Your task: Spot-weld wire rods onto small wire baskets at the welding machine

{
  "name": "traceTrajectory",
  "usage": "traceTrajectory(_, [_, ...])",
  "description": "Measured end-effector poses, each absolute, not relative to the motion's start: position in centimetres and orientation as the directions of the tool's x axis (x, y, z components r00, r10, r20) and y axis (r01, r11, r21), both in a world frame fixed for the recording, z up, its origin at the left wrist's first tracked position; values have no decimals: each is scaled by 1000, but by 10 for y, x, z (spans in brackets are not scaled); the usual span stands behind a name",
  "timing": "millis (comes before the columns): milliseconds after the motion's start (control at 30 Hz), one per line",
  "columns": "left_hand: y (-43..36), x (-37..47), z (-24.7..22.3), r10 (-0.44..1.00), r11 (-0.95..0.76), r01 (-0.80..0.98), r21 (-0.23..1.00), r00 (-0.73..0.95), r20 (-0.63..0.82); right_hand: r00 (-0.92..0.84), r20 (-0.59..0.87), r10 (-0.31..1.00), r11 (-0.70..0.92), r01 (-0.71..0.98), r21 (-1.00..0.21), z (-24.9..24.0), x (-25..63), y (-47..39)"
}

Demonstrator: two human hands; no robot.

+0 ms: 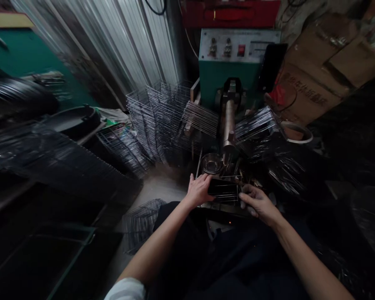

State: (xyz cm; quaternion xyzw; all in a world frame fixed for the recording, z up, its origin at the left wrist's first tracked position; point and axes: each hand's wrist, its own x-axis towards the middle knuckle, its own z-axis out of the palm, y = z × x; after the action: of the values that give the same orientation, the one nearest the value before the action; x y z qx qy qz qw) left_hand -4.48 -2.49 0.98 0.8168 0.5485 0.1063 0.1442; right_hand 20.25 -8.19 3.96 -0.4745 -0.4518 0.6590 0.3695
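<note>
From my end, the right hand (258, 202) pinches one end of a wire frame (226, 194); the left hand (201, 191) lies spread at the other. The frame sits between them, over a dark tabletop (220, 207). Left of the left hand I see grey floor (161, 183), wire racks (158, 121) beyond. Ahead of both stands a green machine (217, 75), panel lettering too small to read. Far beyond the right hand, a cardboard box (309, 89) bears blurred Chinese characters.
</note>
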Motion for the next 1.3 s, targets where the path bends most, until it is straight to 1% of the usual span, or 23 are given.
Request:
traceTrajectory(67, [-27, -44, 14, 926, -362, 865, 348, 376, 29, -325, -302, 896, -334, -47, -941, 40, 203, -82])
traceTrajectory(167, [-31, -44, 17, 930, -352, 858, 374, 366, 37, -376, -299, 877, -339, -44, -940, 45, 204, -79])
traceTrajectory(267, [-33, -44, 20, 935, -338, 849, 407, 350, 46, -382, -296, 876, -335, -39, -941, 50, 203, -75])
traceTrajectory(400, [-32, -44, 23, 932, -343, 840, 419, 359, 44, -379, -313, 871, -352, -37, -935, 52, 206, -70])
traceTrajectory(467, [-30, -45, 24, 928, -347, 835, 426, 370, 31, -377, -287, 880, -336, -68, -940, 53, 210, -69])
traceTrajectory(533, [-28, -45, 23, 924, -347, 831, 435, 382, 9, -428, -244, 870, -308, -87, -947, 54, 215, -67])
traceTrajectory(600, [-27, -45, 22, 918, -350, 829, 436, 396, -15, -512, -208, 833, -250, -14, -968, 57, 218, -64])
traceTrajectory(667, [-26, -44, 20, 912, -358, 831, 425, 408, -30, -558, -170, 812, -87, 174, -981, 58, 217, -61])
traceTrajectory(700, [-27, -42, 19, 909, -365, 832, 418, 416, -35, -556, -133, 821, 35, 282, -959, 57, 214, -59])
traceTrajectory(733, [-27, -41, 19, 905, -372, 832, 412, 424, -38, -548, -84, 832, 160, 381, -910, 54, 210, -57])
traceTrajectory(800, [-29, -38, 18, 898, -389, 827, 406, 438, -32, -554, 11, 833, 355, 519, -778, 44, 201, -54])
traceTrajectory(900, [-30, -34, 18, 890, -413, 811, 414, 456, -7, -588, 70, 806, 507, 623, -596, 23, 189, -55])
traceTrajectory(1000, [-28, -34, 18, 887, -418, 798, 433, 462, 5, -618, 93, 780, 596, 691, -409, 6, 182, -61])
traceTrajectory(1100, [-25, -34, 19, 891, -412, 803, 430, 455, 3, -637, 96, 765, 637, 727, -254, 1, 180, -69])
traceTrajectory(1200, [-21, -35, 21, 890, -420, 809, 412, 456, 11, -638, 81, 766, 641, 749, -167, 3, 179, -72])
traceTrajectory(1300, [-19, -36, 22, 882, -432, 802, 413, 471, 8, -623, 57, 780, 624, 769, -139, 4, 178, -73])
